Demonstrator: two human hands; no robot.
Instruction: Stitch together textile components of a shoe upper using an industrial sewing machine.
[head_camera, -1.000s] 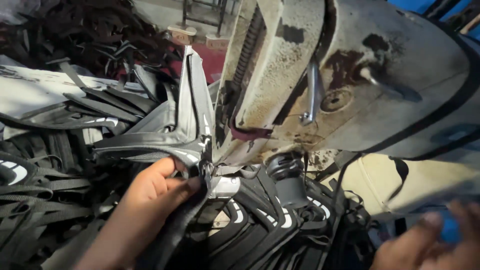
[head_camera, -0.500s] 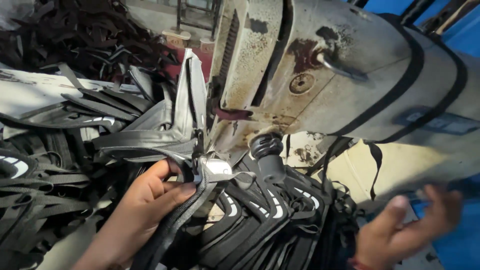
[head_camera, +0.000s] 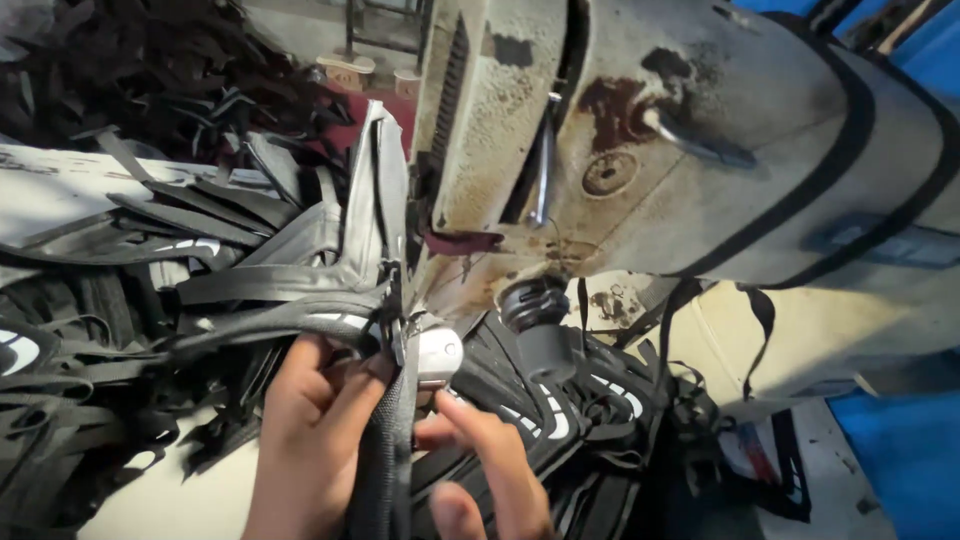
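My left hand (head_camera: 310, 440) grips a black strap (head_camera: 385, 470) just in front of the needle area of a worn, stained cream sewing machine (head_camera: 640, 150). The strap runs up to a small white foot piece (head_camera: 438, 355) under the machine head. My right hand (head_camera: 490, 470) is beside the strap on its right, fingers spread, with fingertips touching it near the white piece. A grey and white stitched piece (head_camera: 370, 210) stands up behind the needle.
Heaps of black straps (head_camera: 90, 400) cover the table to the left and far back. Black pieces with white markings (head_camera: 600, 400) lie piled under the machine arm beside a black knob (head_camera: 535, 305). Blue sheeting (head_camera: 900, 450) shows at the lower right.
My right hand has come in from the lower right to the strap beside my left hand. The view has shifted slightly; my left hand keeps its hold.
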